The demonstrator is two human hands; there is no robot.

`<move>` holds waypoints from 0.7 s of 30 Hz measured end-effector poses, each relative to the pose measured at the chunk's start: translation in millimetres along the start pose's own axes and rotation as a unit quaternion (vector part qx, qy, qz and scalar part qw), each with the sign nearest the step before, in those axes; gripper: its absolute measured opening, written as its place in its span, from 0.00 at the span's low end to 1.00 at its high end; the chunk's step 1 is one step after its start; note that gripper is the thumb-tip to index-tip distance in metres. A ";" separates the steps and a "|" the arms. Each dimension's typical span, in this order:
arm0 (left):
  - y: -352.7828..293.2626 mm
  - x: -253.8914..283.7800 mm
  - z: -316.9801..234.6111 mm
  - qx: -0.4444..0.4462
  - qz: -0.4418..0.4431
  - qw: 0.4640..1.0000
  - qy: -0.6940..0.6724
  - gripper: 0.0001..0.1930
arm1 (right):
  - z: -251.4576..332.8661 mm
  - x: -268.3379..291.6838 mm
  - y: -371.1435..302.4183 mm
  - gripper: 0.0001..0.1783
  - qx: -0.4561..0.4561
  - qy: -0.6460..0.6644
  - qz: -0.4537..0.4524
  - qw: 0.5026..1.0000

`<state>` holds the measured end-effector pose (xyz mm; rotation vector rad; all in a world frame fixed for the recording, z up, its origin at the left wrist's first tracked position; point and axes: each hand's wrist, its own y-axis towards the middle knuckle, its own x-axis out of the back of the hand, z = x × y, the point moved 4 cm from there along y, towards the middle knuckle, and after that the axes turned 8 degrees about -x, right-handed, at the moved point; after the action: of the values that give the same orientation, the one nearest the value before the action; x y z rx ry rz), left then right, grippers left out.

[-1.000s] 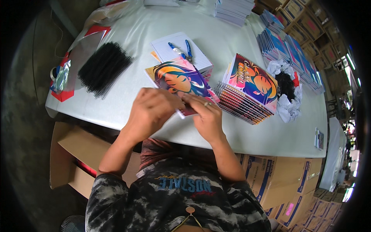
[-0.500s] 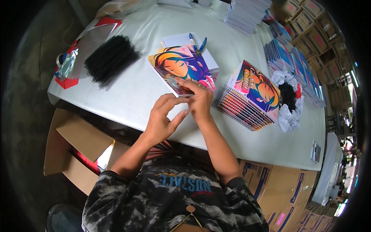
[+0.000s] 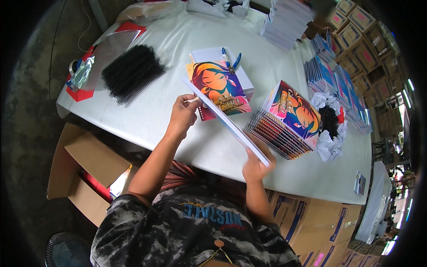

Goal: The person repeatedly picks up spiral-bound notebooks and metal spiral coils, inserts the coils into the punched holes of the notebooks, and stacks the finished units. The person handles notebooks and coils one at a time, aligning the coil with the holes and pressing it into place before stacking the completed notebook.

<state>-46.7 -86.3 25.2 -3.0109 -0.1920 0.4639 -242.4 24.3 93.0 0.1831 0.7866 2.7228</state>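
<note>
A notebook block (image 3: 227, 122) stands tilted on its edge in front of me, its white page edges upward. My right hand (image 3: 259, 163) grips its right end, somewhat blurred. My left hand (image 3: 181, 116) is closed at its left part, fingertips pinched against it; a small pale bit shows at the fingers. Behind the block lies an illustrated notebook cover (image 3: 218, 82) on lined page blocks (image 3: 209, 54). Blue-handled pliers (image 3: 232, 64) rest on those pages. To the right is a stack of spiral-bound notebooks (image 3: 296, 113), black coils facing me.
A pile of black spiral coils (image 3: 132, 73) lies at left, near a tape roll (image 3: 73, 67). Crumpled white wrapping (image 3: 331, 144) with black coils sits at right. Tall paper stacks (image 3: 287, 22) stand at the back. An open carton (image 3: 89, 151) is below the table's left edge.
The notebook block has been lifted and tipped onto its edge. My right hand has moved right and nearer to me, my left hand slightly up. The cover underneath now shows.
</note>
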 end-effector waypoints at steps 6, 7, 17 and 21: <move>20.3 9.9 8.6 -0.120 -0.001 0.988 0.101 0.14 | -42.2 78.8 -65.5 0.14 -0.093 0.136 -0.146 0.976; 31.1 20.3 1.7 -0.192 -0.029 0.972 0.132 0.15 | -48.2 83.1 -68.9 0.13 -0.084 0.149 -0.192 0.966; 106.6 127.1 -24.6 -0.318 -0.089 0.625 0.707 0.16 | -85.8 68.6 -68.5 0.15 -0.114 0.135 -0.064 0.982; 71.8 102.0 -7.3 -0.306 -0.056 0.642 0.701 0.15 | -85.5 62.7 -62.0 0.13 -0.140 0.151 -0.008 0.979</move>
<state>59.9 -143.8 -5.5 -2.7547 -0.4056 -2.2595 -303.6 51.5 -9.9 -0.3016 0.4634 2.8440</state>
